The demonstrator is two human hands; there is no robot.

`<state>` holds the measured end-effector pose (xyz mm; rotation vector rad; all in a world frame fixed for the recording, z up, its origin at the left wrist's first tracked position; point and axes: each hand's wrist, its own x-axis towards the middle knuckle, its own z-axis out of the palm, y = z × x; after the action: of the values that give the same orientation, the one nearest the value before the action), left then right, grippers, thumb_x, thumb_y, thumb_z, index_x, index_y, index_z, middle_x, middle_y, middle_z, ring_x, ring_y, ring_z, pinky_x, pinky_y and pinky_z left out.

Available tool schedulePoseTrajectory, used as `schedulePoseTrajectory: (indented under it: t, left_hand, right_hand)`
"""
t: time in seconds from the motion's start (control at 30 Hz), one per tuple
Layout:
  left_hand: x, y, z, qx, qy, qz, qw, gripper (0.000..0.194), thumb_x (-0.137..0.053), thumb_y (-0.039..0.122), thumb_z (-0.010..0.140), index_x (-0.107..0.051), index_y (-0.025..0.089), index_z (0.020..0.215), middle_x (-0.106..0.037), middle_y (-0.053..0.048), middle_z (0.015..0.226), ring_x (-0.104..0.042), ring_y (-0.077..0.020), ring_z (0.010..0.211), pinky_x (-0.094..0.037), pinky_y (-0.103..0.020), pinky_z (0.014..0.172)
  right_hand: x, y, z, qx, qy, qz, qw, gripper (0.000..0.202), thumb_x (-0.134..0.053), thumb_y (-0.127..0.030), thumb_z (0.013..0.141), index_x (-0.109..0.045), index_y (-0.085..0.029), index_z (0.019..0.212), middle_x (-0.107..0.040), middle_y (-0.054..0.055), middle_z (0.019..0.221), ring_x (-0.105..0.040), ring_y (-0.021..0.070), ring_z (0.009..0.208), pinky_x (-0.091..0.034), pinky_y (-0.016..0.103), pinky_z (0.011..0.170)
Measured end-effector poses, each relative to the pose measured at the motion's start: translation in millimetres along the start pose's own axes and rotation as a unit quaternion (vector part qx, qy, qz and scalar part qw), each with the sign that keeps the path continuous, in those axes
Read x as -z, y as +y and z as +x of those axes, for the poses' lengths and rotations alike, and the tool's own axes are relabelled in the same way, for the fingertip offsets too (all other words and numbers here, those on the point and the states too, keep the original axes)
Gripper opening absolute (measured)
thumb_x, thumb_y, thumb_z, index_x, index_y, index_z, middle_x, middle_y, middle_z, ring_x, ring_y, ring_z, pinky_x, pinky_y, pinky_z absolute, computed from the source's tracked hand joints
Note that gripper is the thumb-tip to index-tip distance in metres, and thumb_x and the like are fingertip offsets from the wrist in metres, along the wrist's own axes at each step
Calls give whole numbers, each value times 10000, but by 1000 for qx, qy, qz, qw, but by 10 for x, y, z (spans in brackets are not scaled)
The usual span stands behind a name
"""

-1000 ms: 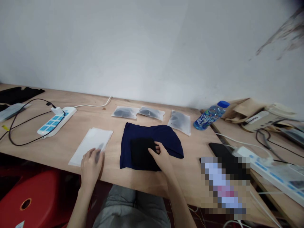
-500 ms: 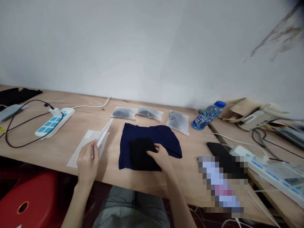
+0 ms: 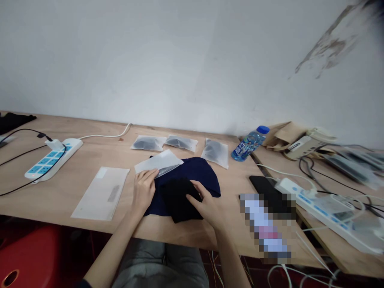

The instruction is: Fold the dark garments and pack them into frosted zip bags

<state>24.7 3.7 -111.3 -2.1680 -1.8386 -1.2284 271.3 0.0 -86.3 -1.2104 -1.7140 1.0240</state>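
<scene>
My left hand (image 3: pixel 144 190) pinches a frosted zip bag (image 3: pixel 157 162) near its opening, holding it over the far left part of a dark navy cloth (image 3: pixel 198 170). A folded black cloth (image 3: pixel 180 200) lies on the navy one, slightly turned, its front corner reaching past the navy edge. My right hand (image 3: pixel 207 204) grips the black cloth by its right side between thumb and fingers. Left of my left hand, another flat frosted bag (image 3: pixel 102 196) with a small label rests on the table.
Three filled frosted bags (image 3: pixel 181 143) lie in a row toward the wall. A blue-capped bottle (image 3: pixel 250 143) lies tilted at right. Power strips stand left (image 3: pixel 54 160) and right (image 3: pixel 324 212), with cables. A black slab (image 3: pixel 267 192) and a pixelated area are at right; a red stool (image 3: pixel 33 256) sits below.
My left hand has lifted the frosted bag off the other one and carried it right, over the navy cloth. My right hand has turned the black cloth slightly. The view has shifted a little right.
</scene>
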Motion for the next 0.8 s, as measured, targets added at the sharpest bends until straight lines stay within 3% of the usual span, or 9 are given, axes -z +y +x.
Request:
schedulePoseTrajectory:
  t: [0.23,0.37,0.6,0.8]
  left_hand:
    - [-126,37,-62,-34,-42,-44,998,730,-381,-14,795,-364,272,1466,-468,-33,1474,-444,-218,1334,-408,-452,1070]
    - [-120,141,-111,-47,-58,-88,993,787,-346,-21,785,-259,273,1509,-381,-54,1530,-375,-210,1393,-391,-465,1105]
    - [-45,260,-210,-56,-99,-92,989,789,-382,-1,828,-168,280,1534,-305,-63,1568,-305,-239,1430,-360,-475,1128]
    - [-25,260,-227,-87,-144,-121,978,899,-363,-63,756,-109,290,1542,-251,-50,1589,-281,-238,1440,-352,-469,1134]
  right_hand:
    - [128,59,-15,-30,-2,135,990,428,-679,-273,783,-574,-266,1198,-654,43,1244,-573,240,1215,-458,404,1047]
    - [68,44,-2,-39,5,156,987,454,-672,-304,797,-552,-269,1233,-662,56,1238,-596,255,1187,-499,424,997]
    - [-96,-30,26,-25,5,73,997,449,-619,-212,783,-605,-253,1231,-668,50,1238,-611,249,1170,-490,429,1013]
    - [-11,-132,115,5,-91,-6,996,527,-634,-129,723,-646,-239,1238,-674,38,1238,-627,280,1138,-462,495,1029]
